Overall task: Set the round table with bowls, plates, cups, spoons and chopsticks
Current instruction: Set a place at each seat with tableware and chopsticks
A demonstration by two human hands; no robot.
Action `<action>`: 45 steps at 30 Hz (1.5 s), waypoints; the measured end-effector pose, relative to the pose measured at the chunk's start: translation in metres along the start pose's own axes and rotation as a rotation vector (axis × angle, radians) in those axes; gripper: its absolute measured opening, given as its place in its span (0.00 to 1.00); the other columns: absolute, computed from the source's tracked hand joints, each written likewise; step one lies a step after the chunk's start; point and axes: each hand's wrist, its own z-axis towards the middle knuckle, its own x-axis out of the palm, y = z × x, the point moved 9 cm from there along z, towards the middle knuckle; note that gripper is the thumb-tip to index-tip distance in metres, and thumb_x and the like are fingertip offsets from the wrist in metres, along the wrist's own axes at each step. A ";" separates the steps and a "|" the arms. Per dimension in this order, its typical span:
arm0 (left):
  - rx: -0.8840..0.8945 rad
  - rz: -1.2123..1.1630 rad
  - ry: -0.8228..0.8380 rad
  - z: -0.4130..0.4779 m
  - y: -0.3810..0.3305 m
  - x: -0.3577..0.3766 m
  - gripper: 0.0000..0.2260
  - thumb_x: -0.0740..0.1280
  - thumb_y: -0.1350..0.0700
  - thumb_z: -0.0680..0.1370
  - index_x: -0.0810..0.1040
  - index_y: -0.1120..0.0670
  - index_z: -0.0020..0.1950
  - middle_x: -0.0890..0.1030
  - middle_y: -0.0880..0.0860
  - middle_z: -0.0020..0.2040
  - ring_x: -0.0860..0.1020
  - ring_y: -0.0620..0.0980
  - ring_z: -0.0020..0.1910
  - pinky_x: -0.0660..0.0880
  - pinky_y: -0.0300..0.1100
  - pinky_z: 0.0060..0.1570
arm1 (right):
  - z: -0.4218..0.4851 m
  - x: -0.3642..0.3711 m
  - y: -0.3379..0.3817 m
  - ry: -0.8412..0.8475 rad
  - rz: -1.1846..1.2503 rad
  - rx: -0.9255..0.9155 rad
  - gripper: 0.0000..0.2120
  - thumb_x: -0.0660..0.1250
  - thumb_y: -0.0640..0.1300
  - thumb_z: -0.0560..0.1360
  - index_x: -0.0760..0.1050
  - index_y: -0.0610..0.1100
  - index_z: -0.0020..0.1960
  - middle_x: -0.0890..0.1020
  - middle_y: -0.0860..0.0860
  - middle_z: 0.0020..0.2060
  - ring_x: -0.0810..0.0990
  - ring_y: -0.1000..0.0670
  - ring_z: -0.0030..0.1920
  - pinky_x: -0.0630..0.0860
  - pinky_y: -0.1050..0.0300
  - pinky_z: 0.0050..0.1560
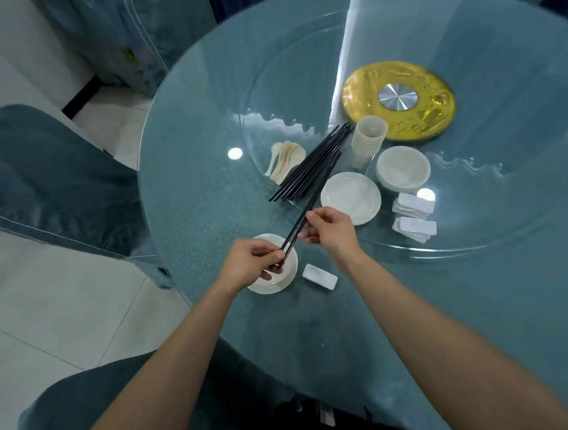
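head view: round table [207, 186], one place begun at near edge. left hand [249, 263] and right hand [333, 228] both pinch chopstick pair [304, 213] above white dish [291, 274]. step judged: placing chopsticks. next: even tips, lay pair on white rest [319, 276] beside dish.

Quick count: two black chopsticks [304, 217], held between the left hand [250, 261] and the right hand [331, 228]. Under the left hand there's one bowl [287, 264] on one plate [267, 288], and just right of that hand, one single white rest [319, 276]. Past the right hand:
- one stack of plates [350, 198]
- one stack of bowls [402, 167]
- one stack of cups [369, 139]
- two small stacks of rests [413, 205]
- one pile of spoons [286, 160]
- one loose bundle of chopsticks [309, 165]

Can't count the pieces inside any of them. Further out there's one gold disc [398, 99].
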 end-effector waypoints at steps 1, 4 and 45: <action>0.001 -0.004 0.009 -0.003 0.001 0.003 0.02 0.76 0.62 0.80 0.88 0.61 0.51 0.88 0.60 0.43 0.87 0.54 0.40 0.82 0.41 0.35 | -0.005 -0.001 -0.003 0.001 0.006 -0.007 0.06 0.68 0.39 0.85 0.78 0.35 0.55 0.83 0.42 0.40 0.87 0.43 0.38 0.81 0.54 0.37; -0.007 -0.032 0.028 -0.012 0.004 0.010 0.04 0.76 0.62 0.79 0.87 0.62 0.52 0.88 0.61 0.45 0.88 0.56 0.41 0.83 0.43 0.37 | -0.019 -0.006 -0.010 0.002 0.008 -0.024 0.05 0.68 0.39 0.85 0.78 0.36 0.54 0.83 0.43 0.39 0.89 0.41 0.39 0.83 0.53 0.38; -0.269 0.069 -0.015 -0.101 0.130 0.096 0.09 0.80 0.59 0.77 0.87 0.64 0.52 0.88 0.60 0.42 0.85 0.49 0.37 0.81 0.40 0.35 | -0.107 -0.049 -0.147 0.118 -0.244 0.243 0.15 0.65 0.37 0.85 0.73 0.35 0.71 0.83 0.39 0.62 0.86 0.42 0.41 0.81 0.56 0.37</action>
